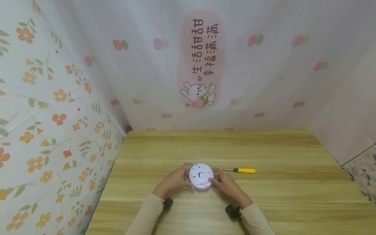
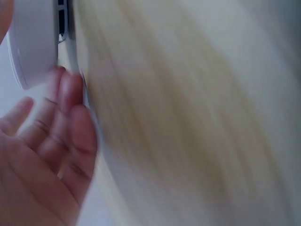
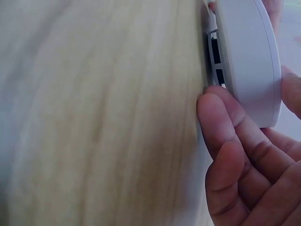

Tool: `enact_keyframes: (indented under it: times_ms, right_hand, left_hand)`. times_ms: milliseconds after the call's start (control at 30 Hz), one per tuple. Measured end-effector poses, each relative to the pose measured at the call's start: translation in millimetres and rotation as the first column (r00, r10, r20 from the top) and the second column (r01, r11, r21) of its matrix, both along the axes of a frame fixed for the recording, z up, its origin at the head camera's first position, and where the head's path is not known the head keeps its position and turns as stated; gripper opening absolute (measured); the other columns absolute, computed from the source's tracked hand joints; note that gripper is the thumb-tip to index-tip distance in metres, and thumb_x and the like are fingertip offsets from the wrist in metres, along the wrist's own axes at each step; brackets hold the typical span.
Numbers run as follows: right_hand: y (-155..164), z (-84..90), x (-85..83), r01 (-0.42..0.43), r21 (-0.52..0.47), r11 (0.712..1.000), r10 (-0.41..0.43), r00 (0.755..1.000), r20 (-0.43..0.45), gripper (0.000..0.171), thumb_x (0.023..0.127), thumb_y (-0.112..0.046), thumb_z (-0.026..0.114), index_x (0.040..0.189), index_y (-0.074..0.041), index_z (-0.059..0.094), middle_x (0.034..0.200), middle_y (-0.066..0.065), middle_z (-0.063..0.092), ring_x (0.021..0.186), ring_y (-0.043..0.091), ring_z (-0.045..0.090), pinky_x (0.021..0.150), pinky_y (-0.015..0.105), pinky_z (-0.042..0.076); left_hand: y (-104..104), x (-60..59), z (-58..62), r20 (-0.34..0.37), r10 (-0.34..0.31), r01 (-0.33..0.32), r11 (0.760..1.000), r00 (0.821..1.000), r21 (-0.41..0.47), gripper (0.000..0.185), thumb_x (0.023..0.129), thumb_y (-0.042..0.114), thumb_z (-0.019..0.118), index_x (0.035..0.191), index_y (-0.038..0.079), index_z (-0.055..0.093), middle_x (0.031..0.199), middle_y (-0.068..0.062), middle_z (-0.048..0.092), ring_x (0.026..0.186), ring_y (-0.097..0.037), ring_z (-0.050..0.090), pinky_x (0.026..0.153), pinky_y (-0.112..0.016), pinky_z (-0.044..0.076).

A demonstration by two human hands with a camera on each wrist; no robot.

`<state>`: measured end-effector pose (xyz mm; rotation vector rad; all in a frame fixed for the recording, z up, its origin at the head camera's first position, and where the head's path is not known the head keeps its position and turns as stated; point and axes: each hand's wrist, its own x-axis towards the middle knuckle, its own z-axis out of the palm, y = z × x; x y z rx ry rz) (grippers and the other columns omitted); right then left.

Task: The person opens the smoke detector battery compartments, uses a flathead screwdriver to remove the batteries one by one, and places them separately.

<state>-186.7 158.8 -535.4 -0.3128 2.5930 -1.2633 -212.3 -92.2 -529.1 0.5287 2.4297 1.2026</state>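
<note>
A round white smoke detector (image 1: 200, 182) is held just over the wooden table, its flat slotted back facing up. In the head view my left hand (image 1: 177, 179) grips its left edge, fingers at the far side and thumb at the near side. My right hand (image 1: 227, 185) holds the right edge, with the thumb on the upper face and fingers beneath. The right wrist view shows the detector's smooth side wall (image 3: 249, 61) and a dark vented part underneath, next to curled fingers (image 3: 217, 117). Fingertips of the left hand (image 2: 47, 150) lie under the rim in the left wrist view.
A screwdriver (image 1: 246, 170) with a yellow handle lies on the wooden table (image 1: 164, 147) right of the detector, its tip partly behind my right hand. Printed curtains (image 1: 141, 81) hang behind the table and along its left side.
</note>
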Motion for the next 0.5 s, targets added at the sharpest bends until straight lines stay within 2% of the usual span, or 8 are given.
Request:
enact_keyframes:
  times_ms: [67, 133, 267, 433, 500]
  right_hand:
    - [-0.8, 0.4, 1.0, 0.003, 0.0, 1.0, -0.003, 1.0, -0.007, 0.054, 0.094, -0.03, 0.062, 0.138, -0.004, 0.046, 0.07, 0.0, 0.061, 0.06, 0.009, 0.05, 0.055, 0.022, 0.041]
    - [-1.7, 0.6, 1.6, -0.001, -0.001, 1.0, 0.001, 1.0, -0.022, 0.053, 0.094, -0.03, 0.062, 0.137, -0.003, 0.046, 0.069, 0.0, 0.06, 0.059, 0.008, 0.049, 0.054, 0.021, 0.041]
    - [-3.7, 0.7, 2.3, -0.005, -0.005, 1.0, 0.005, 0.999, -0.032, 0.052, 0.094, -0.029, 0.062, 0.136, -0.003, 0.046, 0.069, 0.0, 0.059, 0.058, 0.006, 0.048, 0.054, 0.021, 0.04]
    - [-3.4, 0.1, 2.3, 0.005, 0.011, 1.0, -0.005, 0.999, -0.035, 0.052, 0.093, -0.03, 0.063, 0.137, -0.006, 0.047, 0.069, -0.001, 0.057, 0.057, 0.006, 0.046, 0.052, 0.021, 0.04]
    - [-2.4, -0.7, 1.4, 0.011, 0.043, 0.999, -0.01, 0.999, -0.036, 0.052, 0.093, -0.031, 0.064, 0.136, -0.008, 0.048, 0.073, -0.002, 0.057, 0.061, 0.007, 0.048, 0.056, 0.021, 0.042]
  left_hand:
    - [2.3, -0.4, -3.3, 0.004, -0.006, 0.006, 1.0, 1.0, -0.002, 0.104, 0.064, 0.041, 0.086, 0.15, 0.021, 0.033, 0.141, -0.005, 0.053, 0.126, -0.026, 0.053, 0.106, -0.047, 0.041]
    - [4.6, -1.4, -6.1, 0.008, -0.015, 0.015, 1.0, 1.0, -0.001, 0.11, 0.06, 0.044, 0.088, 0.151, 0.022, 0.03, 0.154, -0.003, 0.039, 0.139, -0.027, 0.041, 0.113, -0.051, 0.032]
    - [7.8, -3.3, -9.5, -0.004, -0.031, 0.031, 0.999, 1.0, -0.008, 0.119, 0.056, 0.046, 0.09, 0.153, 0.02, 0.026, 0.154, -0.004, 0.038, 0.139, -0.028, 0.039, 0.112, -0.052, 0.033]
    - [9.8, -5.3, -7.8, -0.001, -0.037, 0.037, 0.999, 0.999, -0.015, 0.117, 0.059, 0.043, 0.09, 0.153, 0.019, 0.025, 0.152, -0.007, 0.041, 0.136, -0.031, 0.043, 0.109, -0.054, 0.036]
    - [10.1, -6.0, -7.1, 0.002, -0.042, 0.042, 0.999, 0.999, -0.014, 0.115, 0.06, 0.041, 0.09, 0.153, 0.018, 0.025, 0.152, -0.007, 0.041, 0.136, -0.031, 0.043, 0.109, -0.054, 0.035]
